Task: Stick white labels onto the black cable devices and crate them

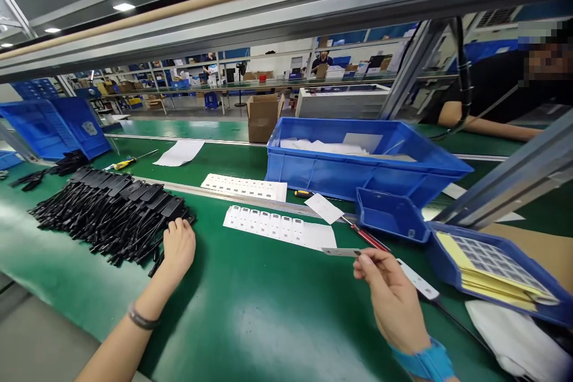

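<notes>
My left hand (179,245) is at the right end of a long row of black boxes with cables (129,209), its fingers curled onto the last one. Part of that box is hidden under the fingers. In my right hand (394,298) a thin, pale label (341,252) is pinched between thumb and fingers, held above the green bench. Just beyond it lies a white label sheet (320,235) with several grey-and-white labels along it. A second label sheet (244,187) rests farther back, across a metal strip.
A large blue bin (322,170) with white sheets stands behind a small blue bin (391,215). Yellow-edged sheets (487,283) fill a tray at right. A red-handled tool (369,237), a white power strip (418,279) and a yellow screwdriver (124,163) lie around. A person's arm (492,125) reaches in.
</notes>
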### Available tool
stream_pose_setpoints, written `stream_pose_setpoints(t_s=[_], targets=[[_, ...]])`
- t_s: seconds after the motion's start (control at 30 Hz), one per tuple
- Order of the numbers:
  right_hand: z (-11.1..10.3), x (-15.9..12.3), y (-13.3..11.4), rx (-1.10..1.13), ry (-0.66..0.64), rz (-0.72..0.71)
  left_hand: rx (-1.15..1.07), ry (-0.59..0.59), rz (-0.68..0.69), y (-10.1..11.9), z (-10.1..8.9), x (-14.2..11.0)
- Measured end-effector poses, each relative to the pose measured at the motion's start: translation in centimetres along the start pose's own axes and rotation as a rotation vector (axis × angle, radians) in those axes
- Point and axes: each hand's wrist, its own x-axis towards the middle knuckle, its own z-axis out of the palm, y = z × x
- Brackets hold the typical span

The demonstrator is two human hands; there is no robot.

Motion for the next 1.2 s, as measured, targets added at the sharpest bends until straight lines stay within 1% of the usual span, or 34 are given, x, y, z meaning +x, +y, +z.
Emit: stream_pose_setpoints(t_s=[0.07, 0.1, 0.17, 0.23, 0.27, 0.3, 0.33, 0.37, 0.4, 0.47, 0.5, 0.57, 0.63, 0.67, 0.73, 0.87, 1.03, 1.2], targets=[[0.6, -0.3, -0.1, -0.005, -0.041, 0.004, 0.007, -0.019, 0.020, -1.1, 0.3, -1.3], [0.8, -0.4, -0.2, 0.002, -0.065, 0.004, 0.001, -0.035, 0.039, -1.2, 0.4, -1.9], [1.2, -0.8, -0.6, 0.032, -0.117, 0.002, -0.027, -0.062, 0.085, -0.6, 0.4, -2.7], [1.5, -1.2, -1.1, 0.074, -0.168, -0.002, -0.056, -0.071, 0.119, 0.8, -0.2, -3.0], [1.6, -1.5, -1.4, 0.094, -0.185, -0.005, -0.105, -0.072, 0.132, 1.7, -0.7, -3.0], [1.7, -1.7, -1.6, 0.114, -0.203, -0.007, -0.197, -0.081, 0.146, 2.9, -1.2, -3.0], [1.8, -1.9, -1.7, 0.135, -0.219, -0.012, -0.338, -0.110, 0.162, 4.2, -1.8, -2.9], [1.8, -2.0, -1.8, 0.158, -0.230, -0.018, -0.525, -0.166, 0.173, 5.6, -2.4, -2.9], [1.9, -2.2, -1.9, 0.182, -0.238, -0.026, -0.745, -0.258, 0.178, 7.1, -2.9, -3.0], [1.9, -2.2, -2.0, 0.228, -0.236, -0.046, -1.186, -0.517, 0.150, 10.1, -3.6, -3.3], [1.9, -2.2, -2.1, 0.246, -0.229, -0.052, -1.371, -0.651, 0.107, 11.6, -3.7, -3.7], [1.8, -2.2, -2.2, 0.257, -0.210, -0.045, -1.653, -0.874, -0.012, 13.9, -3.6, -4.5], [1.9, -2.1, -2.4, 0.235, -0.208, -0.009, -1.811, -1.003, -0.114, 15.5, -3.1, -5.4], [2.0, -2.2, -2.5, 0.215, -0.215, 0.011, -1.853, -1.044, -0.136, 16.0, -2.8, -5.9], [2.2, -2.4, -2.8, 0.166, -0.238, 0.036, -1.890, -1.108, -0.127, 16.3, -2.3, -6.6], [2.6, -3.0, -3.1, 0.072, -0.250, 0.024, -1.902, -1.215, -0.087, 16.1, -2.1, -7.6], [2.9, -3.7, -3.1, -0.003, -0.262, 0.036, -1.928, -1.295, -0.043, 15.9, -2.1, -8.0], [2.8, -3.8, -3.1, -0.044, -0.275, 0.039, -1.946, -1.324, -0.035, 15.9, -1.8, -8.2]])
